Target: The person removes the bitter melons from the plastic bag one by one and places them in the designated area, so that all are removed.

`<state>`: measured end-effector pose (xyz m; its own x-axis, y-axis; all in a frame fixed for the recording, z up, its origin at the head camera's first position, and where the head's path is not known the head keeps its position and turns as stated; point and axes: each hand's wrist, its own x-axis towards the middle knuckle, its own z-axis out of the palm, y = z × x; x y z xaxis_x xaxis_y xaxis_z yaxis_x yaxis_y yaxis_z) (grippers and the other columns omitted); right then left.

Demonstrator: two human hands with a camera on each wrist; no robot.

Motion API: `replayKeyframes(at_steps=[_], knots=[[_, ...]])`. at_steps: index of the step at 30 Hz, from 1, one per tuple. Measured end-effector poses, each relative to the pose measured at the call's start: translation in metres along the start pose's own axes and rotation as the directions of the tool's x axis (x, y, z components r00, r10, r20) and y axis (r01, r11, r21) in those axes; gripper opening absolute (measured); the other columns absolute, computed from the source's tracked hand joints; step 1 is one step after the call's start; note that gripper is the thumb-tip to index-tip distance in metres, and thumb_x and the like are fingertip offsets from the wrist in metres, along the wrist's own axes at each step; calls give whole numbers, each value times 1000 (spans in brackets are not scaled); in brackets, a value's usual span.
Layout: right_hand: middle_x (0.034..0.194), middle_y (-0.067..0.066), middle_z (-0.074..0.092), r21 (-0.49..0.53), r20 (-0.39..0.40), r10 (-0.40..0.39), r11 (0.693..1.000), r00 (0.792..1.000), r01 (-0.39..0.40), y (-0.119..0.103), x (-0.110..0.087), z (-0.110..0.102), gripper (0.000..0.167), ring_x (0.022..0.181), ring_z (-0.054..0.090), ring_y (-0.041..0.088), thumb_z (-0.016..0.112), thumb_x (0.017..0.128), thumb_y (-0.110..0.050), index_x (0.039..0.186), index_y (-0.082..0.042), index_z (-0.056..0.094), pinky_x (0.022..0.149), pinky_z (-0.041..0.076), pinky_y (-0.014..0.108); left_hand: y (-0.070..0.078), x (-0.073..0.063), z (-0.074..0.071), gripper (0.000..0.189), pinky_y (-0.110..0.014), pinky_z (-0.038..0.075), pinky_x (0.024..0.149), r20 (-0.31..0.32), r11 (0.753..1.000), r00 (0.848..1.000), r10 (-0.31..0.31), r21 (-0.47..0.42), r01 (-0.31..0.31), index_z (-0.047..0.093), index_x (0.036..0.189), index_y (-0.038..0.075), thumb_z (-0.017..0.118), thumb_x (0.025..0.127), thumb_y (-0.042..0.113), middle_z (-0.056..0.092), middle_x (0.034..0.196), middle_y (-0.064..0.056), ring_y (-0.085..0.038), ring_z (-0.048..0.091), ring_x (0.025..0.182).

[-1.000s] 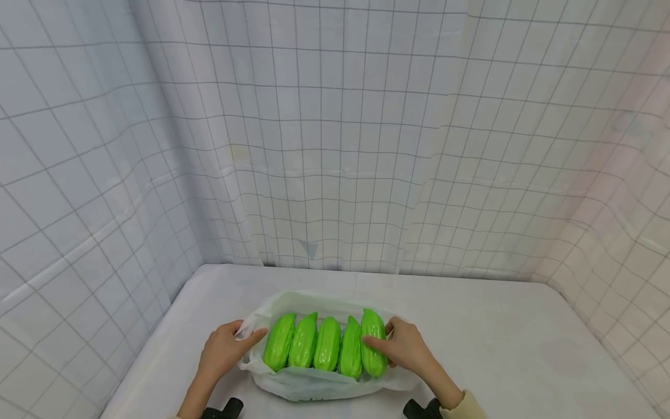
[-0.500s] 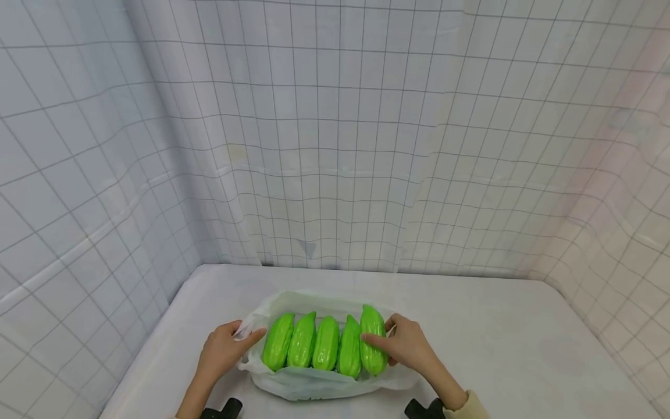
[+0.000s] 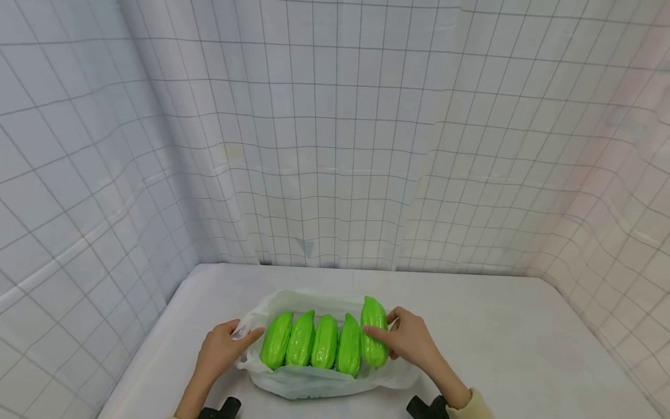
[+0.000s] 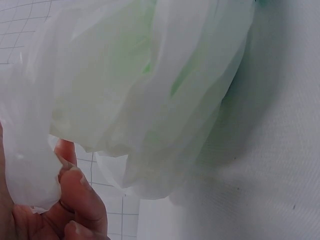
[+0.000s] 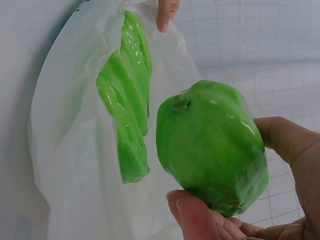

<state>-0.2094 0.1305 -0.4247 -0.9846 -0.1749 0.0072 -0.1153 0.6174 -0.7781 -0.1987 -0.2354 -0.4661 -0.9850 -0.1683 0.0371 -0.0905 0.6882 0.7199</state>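
Note:
A white translucent plastic bag [image 3: 306, 383] lies on its side on the table, mouth spread wide. Several glossy, bright green ridged gourds [image 3: 325, 343] lie side by side in it. My left hand [image 3: 222, 348] pinches the bag's left edge; in the left wrist view, thin plastic [image 4: 32, 170] runs between thumb and curled fingers. At the right end of the row, my right hand [image 3: 412, 340] grips another green gourd [image 3: 374, 334] between thumb and fingers. The right wrist view shows this gourd [image 5: 210, 145] end-on, raised apart from the others, its stem end towards the camera.
A white-covered table [image 3: 497, 343] extends on both sides of the bag. White gridded curtains [image 3: 335, 145] enclose it at the back, left and right. Black wrist mounts [image 3: 426, 407] show at the bottom of the head view.
My right hand has lifted the rightmost gourd up and slightly away from the row. The left hand stays on the bag's edge, and the other gourds keep their places.

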Motion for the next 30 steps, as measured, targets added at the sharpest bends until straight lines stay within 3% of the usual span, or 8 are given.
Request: replayKeyframes(at_steps=[6,14,30], knots=[[62,1,59,40,-62,6,999,998,-4,-1,1,-6,59,44,57,16,74,78,-49,101,3,56,44,44,31,-2,1,1,49,-30,39,53,0,1000,1000,-5,-6,5,66,89,7,71,78,54,57,69,0,-15,48,60],[65,0,60,70,-144,36,997,989,-26,1,-1,-14,61,45,58,17,74,77,-51,103,1,57,48,44,32,-2,1,1,52,-30,40,54,4,999,1000,0,-32,0,68,97,4,72,79,52,62,75,-1,-15,50,61],[74,4,60,130,-253,80,990,964,-49,12,1,-28,59,48,59,19,74,78,-51,106,-1,58,51,48,32,-2,2,2,47,-29,39,54,3,998,1000,-13,-67,13,67,90,4,72,80,50,57,68,0,-15,49,60]])
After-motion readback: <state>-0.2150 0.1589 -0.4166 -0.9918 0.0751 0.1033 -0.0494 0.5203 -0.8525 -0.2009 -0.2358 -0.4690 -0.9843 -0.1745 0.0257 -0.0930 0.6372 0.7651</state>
